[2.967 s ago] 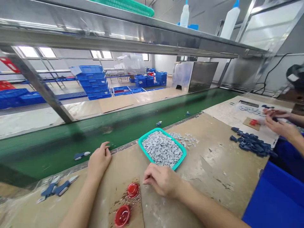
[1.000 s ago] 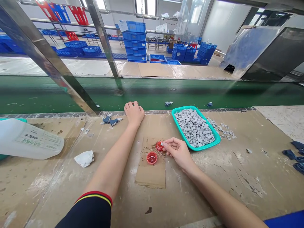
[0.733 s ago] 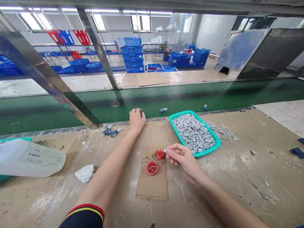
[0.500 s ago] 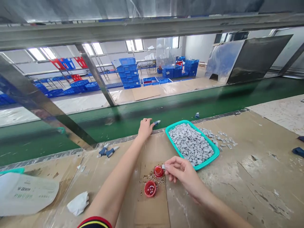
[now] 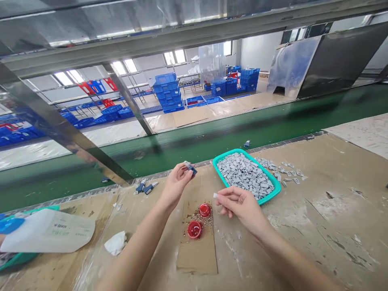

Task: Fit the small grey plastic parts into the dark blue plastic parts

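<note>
My left hand [image 5: 178,180] is closed on a small dark blue piece with a light grey tip [image 5: 190,168], held over the near edge of the green belt. Between the thumb and finger of my right hand [image 5: 238,203] is a small light grey plastic piece [image 5: 215,195]. Below the hands, two red caps of liquid, a far one [image 5: 204,210] and a near one [image 5: 194,229], stand on a stained strip of cardboard [image 5: 197,256]. Beyond my right hand lies a turquoise tray [image 5: 276,189] heaped with grey pieces [image 5: 245,173].
Loose grey pieces [image 5: 289,173] lie right of the tray. Several blue pieces [image 5: 147,188] sit by the belt [image 5: 182,145] at left, another [image 5: 247,144] on it. A crumpled white tissue [image 5: 115,243] and a translucent plastic jug [image 5: 69,230] are at left. A metal post [image 5: 66,129] slants down there.
My left hand has taken the blue piece off the belt and drawn it back toward me. My right hand, still pinching the grey piece, has lifted away from the far red cap.
</note>
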A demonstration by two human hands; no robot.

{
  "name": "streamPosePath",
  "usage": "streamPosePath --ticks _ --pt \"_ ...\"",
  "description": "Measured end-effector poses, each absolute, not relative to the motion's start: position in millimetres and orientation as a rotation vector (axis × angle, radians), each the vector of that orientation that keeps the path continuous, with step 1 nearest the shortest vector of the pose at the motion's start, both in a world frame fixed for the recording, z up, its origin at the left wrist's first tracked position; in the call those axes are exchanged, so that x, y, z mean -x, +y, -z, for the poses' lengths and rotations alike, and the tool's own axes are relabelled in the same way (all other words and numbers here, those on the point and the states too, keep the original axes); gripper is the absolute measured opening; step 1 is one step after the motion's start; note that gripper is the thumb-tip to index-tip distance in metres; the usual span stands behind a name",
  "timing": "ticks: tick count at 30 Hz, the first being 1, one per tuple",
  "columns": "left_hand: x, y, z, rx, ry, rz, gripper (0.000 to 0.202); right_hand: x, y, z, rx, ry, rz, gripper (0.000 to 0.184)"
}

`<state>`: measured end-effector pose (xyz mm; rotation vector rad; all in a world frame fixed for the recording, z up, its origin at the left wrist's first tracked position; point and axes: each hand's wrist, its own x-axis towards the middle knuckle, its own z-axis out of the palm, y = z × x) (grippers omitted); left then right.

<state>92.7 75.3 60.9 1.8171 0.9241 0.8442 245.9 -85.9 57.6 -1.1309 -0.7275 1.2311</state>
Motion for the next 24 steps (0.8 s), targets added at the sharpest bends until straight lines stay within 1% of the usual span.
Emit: streamPosePath --ticks 2,4,8,14,24 --pt "-77 36 -70 -1.592 0.850 -0.904 0.030 -246 -90 -62 1.132 -0.743 -1.218 0.032" --pt "-68 4 -75 -1.451 0.850 -0.945 0.029 -245 -94 -64 1.128 -0.763 -1.220 0.031" --pt "-67 -32 -73 -1.299 0.894 -0.942 0.025 -240 -98 -65 1.099 -0.800 -1.265 0.028" --pt "-70 -47 -64 -1.229 0.832 -0.844 0.018 -234 -100 -70 1.068 -0.830 -1.326 0.024" --pt "-71 -53 -69 -1.204 0.854 -0.844 0.017 -233 -100 -64 1.157 -0.931 -1.341 0.026"
